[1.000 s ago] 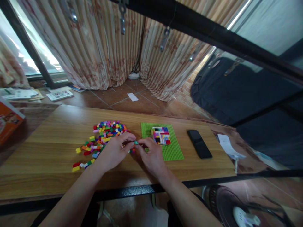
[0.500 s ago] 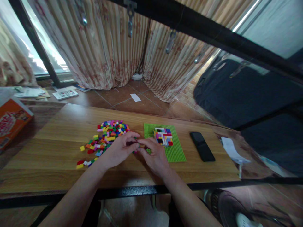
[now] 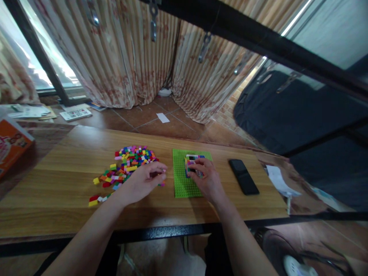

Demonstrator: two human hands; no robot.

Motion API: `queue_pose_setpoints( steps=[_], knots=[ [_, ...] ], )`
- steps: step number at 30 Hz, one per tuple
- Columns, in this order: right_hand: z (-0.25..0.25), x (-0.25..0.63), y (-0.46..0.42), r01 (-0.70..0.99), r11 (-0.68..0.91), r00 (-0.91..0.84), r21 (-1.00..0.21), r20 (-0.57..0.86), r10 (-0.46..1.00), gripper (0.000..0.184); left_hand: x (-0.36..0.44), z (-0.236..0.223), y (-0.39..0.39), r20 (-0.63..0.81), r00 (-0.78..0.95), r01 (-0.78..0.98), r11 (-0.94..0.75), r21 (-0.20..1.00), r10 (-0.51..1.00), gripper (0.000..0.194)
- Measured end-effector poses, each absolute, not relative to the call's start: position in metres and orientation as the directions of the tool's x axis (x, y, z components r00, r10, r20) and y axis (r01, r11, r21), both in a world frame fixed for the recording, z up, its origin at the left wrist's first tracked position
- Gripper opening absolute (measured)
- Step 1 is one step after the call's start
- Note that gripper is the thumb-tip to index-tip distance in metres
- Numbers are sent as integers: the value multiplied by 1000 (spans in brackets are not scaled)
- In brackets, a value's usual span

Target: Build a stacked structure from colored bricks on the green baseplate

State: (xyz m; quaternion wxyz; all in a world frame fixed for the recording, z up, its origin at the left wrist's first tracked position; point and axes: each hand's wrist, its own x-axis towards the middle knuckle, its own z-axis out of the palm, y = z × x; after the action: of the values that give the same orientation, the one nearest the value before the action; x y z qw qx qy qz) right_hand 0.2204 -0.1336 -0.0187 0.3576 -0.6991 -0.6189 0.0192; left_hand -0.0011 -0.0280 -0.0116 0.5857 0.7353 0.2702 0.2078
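My left hand (image 3: 145, 182) hovers at the right edge of a heap of small toy bricks (image 3: 135, 157), thumb and fingers curled towards each other. A small pinkish spot shows at its fingertips; what it is I cannot make out. Over a block of multicoloured bricks (image 3: 188, 158) is my right hand (image 3: 207, 178), its thumb and fingers closed on a small dark green toy brick (image 3: 191, 169) at the block's top. That hand covers much of the block's right side. Under the block lies a green studded baseplate (image 3: 179, 188).
A black phone (image 3: 243, 177) rests right of the baseplate on the wooden table (image 3: 69, 168). An orange box (image 3: 13, 143) stands at the far left. White paper (image 3: 280, 180) lies at the right, and a dark metal bar (image 3: 258, 42) crosses overhead.
My hands were together between the heap and the baseplate. The right has moved right, over the brick block; the left has stayed near the heap. The view has shifted slightly.
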Motion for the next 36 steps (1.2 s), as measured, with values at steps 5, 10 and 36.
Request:
queue_pose_setpoints(
  steps=[5, 10, 36],
  knots=[
    [-22, 220, -133, 867, -23, 249, -498, 393, 885, 18, -3, -12, -27, 4, 780, 169, -216, 962, 626, 23],
    [-20, 218, -133, 857, -54, 288, -512, 390, 874, 16, -4, -10, -26, 16, 774, 188, -254, 949, 633, 22],
    [-33, 211, -140, 896, -13, 242, -444, 463, 853, 18, -7, -7, -25, 26, 734, 189, -240, 952, 679, 24]
  ],
)
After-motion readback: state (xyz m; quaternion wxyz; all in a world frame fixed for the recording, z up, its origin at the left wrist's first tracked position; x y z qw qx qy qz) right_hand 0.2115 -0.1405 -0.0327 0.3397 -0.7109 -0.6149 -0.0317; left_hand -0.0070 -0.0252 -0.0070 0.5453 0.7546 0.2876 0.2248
